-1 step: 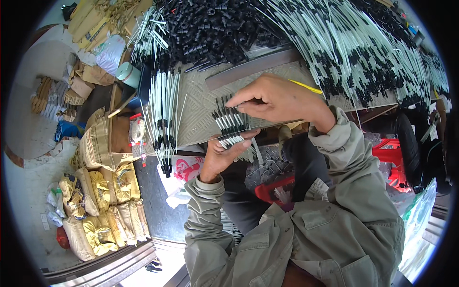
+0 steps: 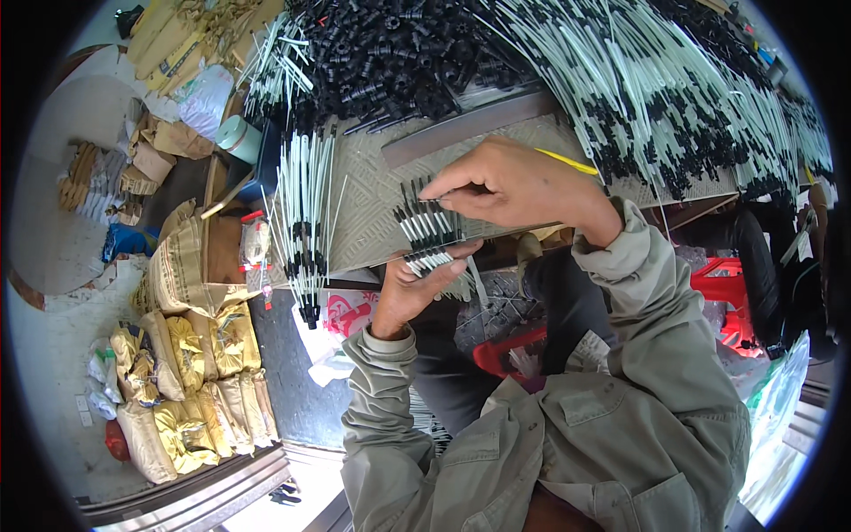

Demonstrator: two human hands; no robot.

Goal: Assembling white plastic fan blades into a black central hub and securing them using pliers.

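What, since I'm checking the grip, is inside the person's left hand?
The left hand holds a bundle of thin black-and-white rods, their dark-tipped ends showing beyond it. The stretches inside its grip are covered and cannot be seen.

The bunch of sticks (image 2: 428, 229) looks like smooth plastic, its pale lengths fairly bright and its black parts darker with a faint sheen. The heaped black fittings (image 2: 390, 58) seem to be plastic too, with small glossy highlights, and the long pale rods (image 2: 634, 80) have a smooth, slightly shiny skin. The tabletop (image 2: 372, 222) shows a matt, patterned face; the brown strip (image 2: 470, 124) is flat and smooth. The shirt (image 2: 470, 452) is matt, creased cloth. The red stool (image 2: 731, 293) looks like glossy plastic, the yellow bags (image 2: 184, 350) crinkled and shiny, and the cardboard (image 2: 168, 35) dull and papery.
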